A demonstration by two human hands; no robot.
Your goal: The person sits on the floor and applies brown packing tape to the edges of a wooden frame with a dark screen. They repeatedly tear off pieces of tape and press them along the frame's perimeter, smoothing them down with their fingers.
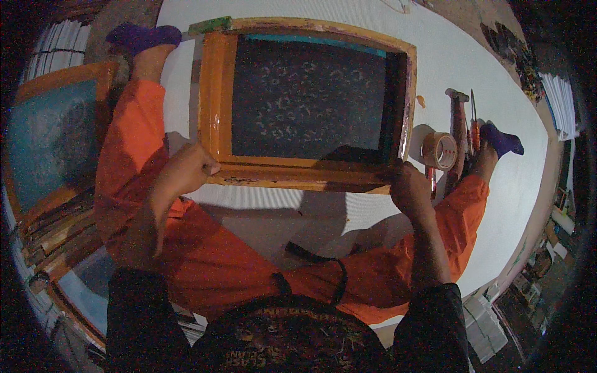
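A wooden silk-screen frame (219, 105) with a dark mesh (311, 96) is held between my hands above a white board. Small pale ring-like marks are scattered over the mesh. My left hand (188, 168) is closed on the frame's near left corner, and my right hand (411, 188) grips the near right corner. A shadow falls on the board below the near edge. Just right of the frame stands a roll of brown tape (430, 151). Past it lie a hammer (458, 118) and a screwdriver (475, 135).
My orange-trousered legs (132, 133) spread either side of the white board (516, 186). Another framed screen (59, 118) leans at the left, above stacked wooden frames (56, 230). Paper stacks (59, 46) and clutter line both sides. A green block (210, 25) touches the far left corner.
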